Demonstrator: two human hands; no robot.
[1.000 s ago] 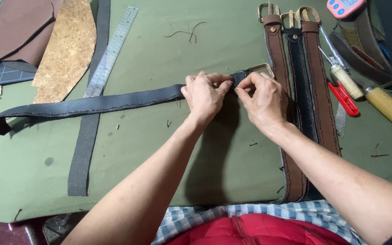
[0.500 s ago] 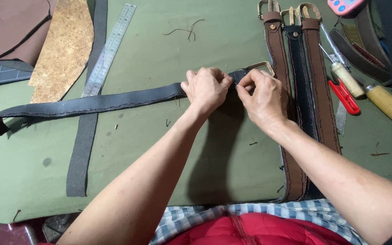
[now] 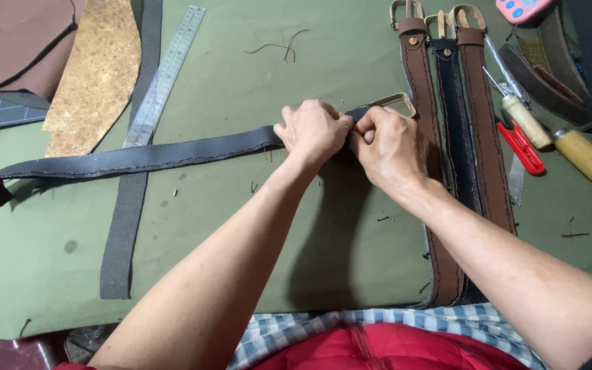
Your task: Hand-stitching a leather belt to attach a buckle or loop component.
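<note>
fingers of left hand point(image 3: 313, 130) and right hand point(image 3: 386, 145) pinch the dark strap point(image 3: 138, 157) by its buckle point(image 3: 393, 104); fitting the buckle looks underway, next needing firm, aligned pressure.

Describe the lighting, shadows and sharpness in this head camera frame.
Head view: even, soft overhead light with no glare on the green mat; a dim shadow lies under the forearms, below the left hand and right hand; the dark grey belt strap and steel ruler look sharp; a dark out-of-focus band crosses the right edge.
</note>
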